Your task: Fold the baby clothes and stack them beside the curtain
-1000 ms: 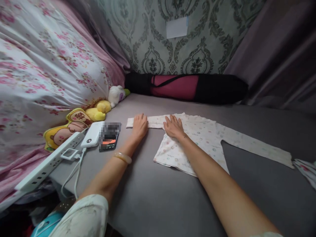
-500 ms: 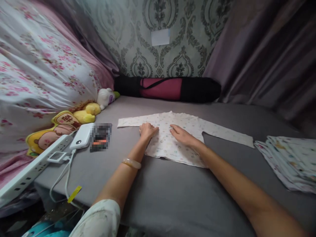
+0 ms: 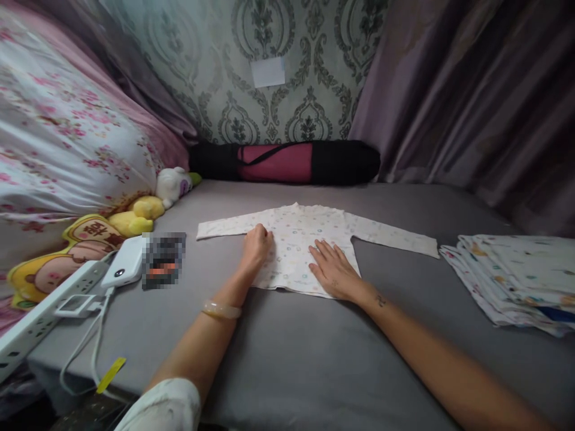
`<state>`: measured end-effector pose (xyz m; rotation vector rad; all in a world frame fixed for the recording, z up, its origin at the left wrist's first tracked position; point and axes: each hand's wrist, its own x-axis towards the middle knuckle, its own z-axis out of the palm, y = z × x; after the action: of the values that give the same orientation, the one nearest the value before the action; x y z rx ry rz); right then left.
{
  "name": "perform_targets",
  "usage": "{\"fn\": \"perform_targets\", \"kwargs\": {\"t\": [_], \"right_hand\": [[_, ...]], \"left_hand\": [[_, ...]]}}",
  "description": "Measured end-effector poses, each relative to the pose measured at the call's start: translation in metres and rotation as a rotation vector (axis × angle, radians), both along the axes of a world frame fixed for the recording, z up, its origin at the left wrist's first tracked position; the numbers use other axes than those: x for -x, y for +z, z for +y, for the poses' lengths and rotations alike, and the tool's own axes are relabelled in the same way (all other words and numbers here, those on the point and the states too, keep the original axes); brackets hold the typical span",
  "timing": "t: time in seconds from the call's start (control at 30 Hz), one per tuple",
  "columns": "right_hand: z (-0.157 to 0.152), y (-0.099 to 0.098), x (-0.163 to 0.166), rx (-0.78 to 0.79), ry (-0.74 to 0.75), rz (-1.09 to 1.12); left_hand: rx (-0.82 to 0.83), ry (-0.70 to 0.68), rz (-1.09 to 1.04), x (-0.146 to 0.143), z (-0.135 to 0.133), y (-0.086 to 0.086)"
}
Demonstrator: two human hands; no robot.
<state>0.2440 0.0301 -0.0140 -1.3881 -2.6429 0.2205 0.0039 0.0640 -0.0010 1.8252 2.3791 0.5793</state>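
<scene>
A small white long-sleeved shirt (image 3: 294, 245) with a pale print lies spread flat on the grey sheet, its sleeves stretched out to both sides and its collar pointing away from me. At its left side, just below the armpit, my left hand (image 3: 257, 248) is closed with curled fingers on the cloth's edge; the fingertips are partly hidden. My right hand (image 3: 335, 269) rests flat on the lower right of the shirt front, fingers spread, covering part of the hem.
Folded printed clothes (image 3: 516, 275) are stacked at the right. Along the left are a white power strip (image 3: 58, 311), a white power bank (image 3: 123, 261) with cables, a blurred dark item (image 3: 164, 260) and plush toys (image 3: 135, 216). A black and red long bag (image 3: 283, 163) lies by the wall.
My right hand has moved down the shirt and flattened with its fingers spread. My left hand has curled more tightly at the shirt's left side. The view has swung slightly right.
</scene>
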Motion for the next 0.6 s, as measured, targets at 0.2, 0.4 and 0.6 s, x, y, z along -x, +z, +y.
{"fn": "perform_targets", "kwargs": {"t": [0.2, 0.4, 0.6], "right_hand": [[-0.001, 0.002, -0.001, 0.000, 0.003, -0.013], [-0.003, 0.006, -0.002, 0.012, 0.007, -0.016], [-0.008, 0.003, -0.005, 0.010, 0.023, 0.004]], "left_hand": [[-0.045, -0.117, 0.001, 0.002, -0.002, -0.005], [0.044, -0.153, 0.048, 0.009, -0.004, -0.007], [0.093, -0.138, 0.150, 0.013, -0.009, -0.005]]}}
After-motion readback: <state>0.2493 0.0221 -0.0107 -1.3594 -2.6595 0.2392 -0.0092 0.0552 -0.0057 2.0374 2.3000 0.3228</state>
